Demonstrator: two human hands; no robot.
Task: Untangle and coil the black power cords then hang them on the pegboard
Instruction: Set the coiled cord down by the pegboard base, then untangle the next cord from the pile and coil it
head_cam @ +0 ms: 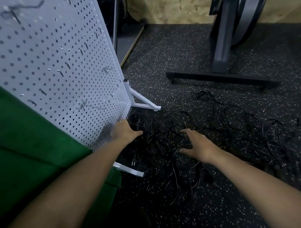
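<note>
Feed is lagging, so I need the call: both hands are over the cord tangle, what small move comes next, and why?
Probably lower the right hand and pinch one strand of the black cords beneath its spread fingers. It holds nothing yet, and the cords lie tangled on the floor, so one must be singled out.

Black power cords (177, 150) lie on a black floor (184, 54) flecked all over with white; the pegboard (58, 56) is white, dotted with rows of dark holes; green cloth (22, 142); pale speckled chipboard wall (169, 6); dark grey stand (221, 47).
</note>
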